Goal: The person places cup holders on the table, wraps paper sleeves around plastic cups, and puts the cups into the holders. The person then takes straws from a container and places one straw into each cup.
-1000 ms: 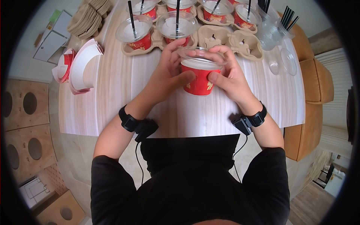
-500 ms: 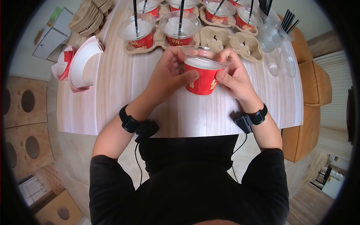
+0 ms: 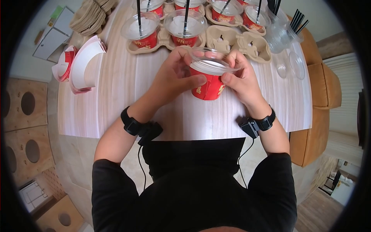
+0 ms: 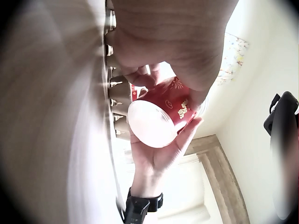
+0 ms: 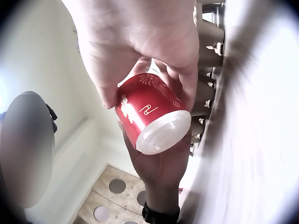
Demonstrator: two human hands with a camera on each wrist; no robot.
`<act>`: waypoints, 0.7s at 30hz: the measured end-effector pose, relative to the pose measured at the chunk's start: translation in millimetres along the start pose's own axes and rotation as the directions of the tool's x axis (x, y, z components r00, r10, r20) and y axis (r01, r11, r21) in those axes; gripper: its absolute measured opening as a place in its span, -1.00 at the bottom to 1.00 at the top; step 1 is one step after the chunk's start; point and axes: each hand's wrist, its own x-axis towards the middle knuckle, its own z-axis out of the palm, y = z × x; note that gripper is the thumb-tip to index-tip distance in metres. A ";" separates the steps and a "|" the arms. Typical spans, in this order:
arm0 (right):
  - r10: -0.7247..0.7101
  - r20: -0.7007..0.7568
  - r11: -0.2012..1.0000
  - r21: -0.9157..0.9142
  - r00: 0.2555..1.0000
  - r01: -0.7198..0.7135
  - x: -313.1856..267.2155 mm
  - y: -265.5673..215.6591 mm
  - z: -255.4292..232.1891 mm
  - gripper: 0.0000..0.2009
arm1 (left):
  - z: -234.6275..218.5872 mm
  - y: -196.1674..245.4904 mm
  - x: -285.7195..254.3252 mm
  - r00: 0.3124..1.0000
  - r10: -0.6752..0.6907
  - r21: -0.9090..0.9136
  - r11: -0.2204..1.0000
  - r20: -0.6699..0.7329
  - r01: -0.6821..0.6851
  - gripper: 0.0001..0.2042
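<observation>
Both hands hold a clear plastic cup [image 3: 206, 88] wrapped in a red paper sleeve with gold lettering, above the near part of the table. My left hand [image 3: 174, 77] grips its left side, thumb on the sleeve's front and fingers behind. On the other side, my right hand [image 3: 243, 79] has its thumb against the sleeve near the top edge, with its fingers curled around the back. A clear rim stands above the sleeve, with white inside. From both wrists, the cup's pale round bottom [image 4: 150, 125] shows, raised off the table.
Pulp cup carriers [image 3: 253, 46] stand beyond my hands, several slots bearing red-sleeved cups [image 3: 184, 29] with black straws. More carriers [image 3: 89, 19] are stacked at far left, near flat paper sleeves [image 3: 79, 67]. Clear lids [image 3: 296, 65] and a container of straws [image 3: 297, 21] are at right.
The cup has turned a little between my hands, bringing a sleeve seam and more gold lettering to the front. It has also shifted slightly rightward.
</observation>
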 end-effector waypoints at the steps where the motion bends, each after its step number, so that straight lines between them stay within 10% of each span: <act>1: 0.020 0.022 1.000 0.019 1.000 -0.021 1.0 2.0 -5.5 -0.67 | 0.0 1.0 0.0 1.000 -0.004 -0.001 1.000 0.002 0.004 -0.63; 19: 0.109 -0.009 0.914 0.395 0.994 -0.097 2.1 0.3 -6.8 -0.66 | -6.1 6.5 4.1 0.987 -0.153 -0.181 0.973 -0.056 0.141 -0.77; 21: 0.100 0.005 0.929 0.357 0.995 -0.095 2.0 -0.5 -10.6 -0.65 | -8.2 6.0 7.7 0.982 -0.185 -0.413 0.893 0.028 0.180 -0.82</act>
